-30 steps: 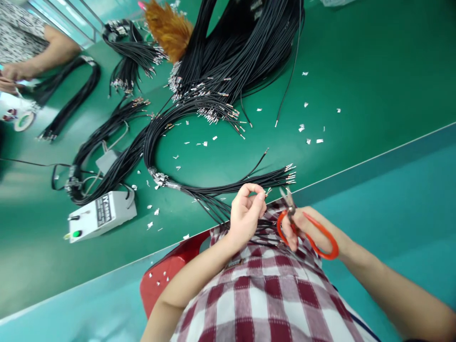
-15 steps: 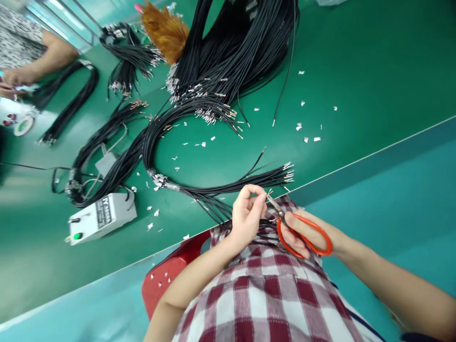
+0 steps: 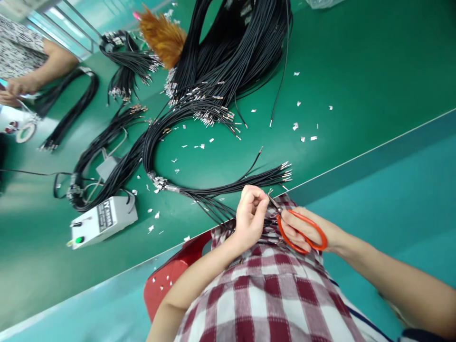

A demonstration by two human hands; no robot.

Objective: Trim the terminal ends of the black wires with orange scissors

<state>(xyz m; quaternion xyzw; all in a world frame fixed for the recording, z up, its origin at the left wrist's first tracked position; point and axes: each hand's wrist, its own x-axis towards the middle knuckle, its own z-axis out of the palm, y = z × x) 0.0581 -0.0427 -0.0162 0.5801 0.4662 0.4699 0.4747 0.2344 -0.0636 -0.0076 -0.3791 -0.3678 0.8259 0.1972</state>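
My left hand (image 3: 251,214) is closed in a pinch at the table's front edge, on a thin cable end whose pale wire tips (image 3: 270,192) stick out past the fingers. Red-handled scissors (image 3: 307,225) are in my right hand (image 3: 298,232), their blade tips close to the left fingertips. Whether the blades touch the wire I cannot tell. Black cables (image 3: 210,209) from a taped bundle run over the edge beneath my left hand, with some ends on my checked apron. Another branch of that bundle (image 3: 249,182) lies on the table, stripped ends pointing right.
A large heap of black cables (image 3: 238,57) lies at the back beside a brown feather duster (image 3: 162,39). A white box with a green button (image 3: 107,221) stands at left. White scraps dot the green table (image 3: 356,80). A co-worker's hands (image 3: 21,89) are at far left; a red stool (image 3: 167,280) is below.
The scissors have moved slightly left and up, and their blades look closer together. My left hand keeps its pinch, turned a little. The whole view has shifted slightly.
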